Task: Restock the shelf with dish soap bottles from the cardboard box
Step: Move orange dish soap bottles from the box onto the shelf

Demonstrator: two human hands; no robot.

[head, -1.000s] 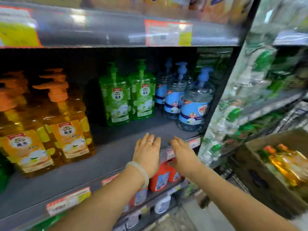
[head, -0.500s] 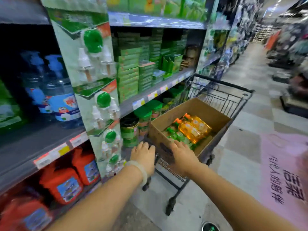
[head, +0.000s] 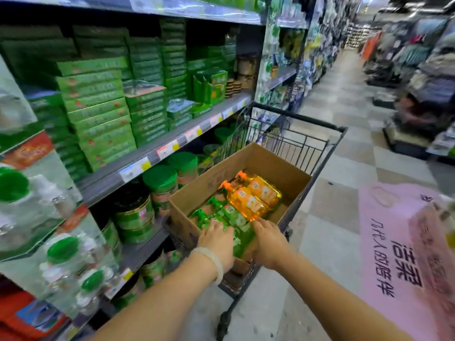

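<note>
An open cardboard box (head: 197, 190) sits in a black wire shopping cart (head: 317, 141). Inside lie two orange dish soap bottles (head: 251, 200) with orange pumps, and green dish soap bottles (head: 226, 214) beneath and beside them. My left hand (head: 216, 242), with a pale bracelet at the wrist, reaches into the near end of the box and rests on the green bottles. My right hand (head: 268, 242) is beside it, fingertips touching the near end of an orange bottle. Whether either hand has closed on a bottle is not visible.
Store shelving (head: 157, 148) runs along the left, stacked with green boxes above and green-lidded jars below. Hanging blister packs (head: 61, 242) fill the near left. The tiled aisle (head: 344, 168) stretches ahead to the right, with a pink floor sticker (head: 394, 242).
The view swung right from the dish soap shelf to the cart. Both hands left the shelf edge, passed the box's near rim and now reach inside onto the bottles.
</note>
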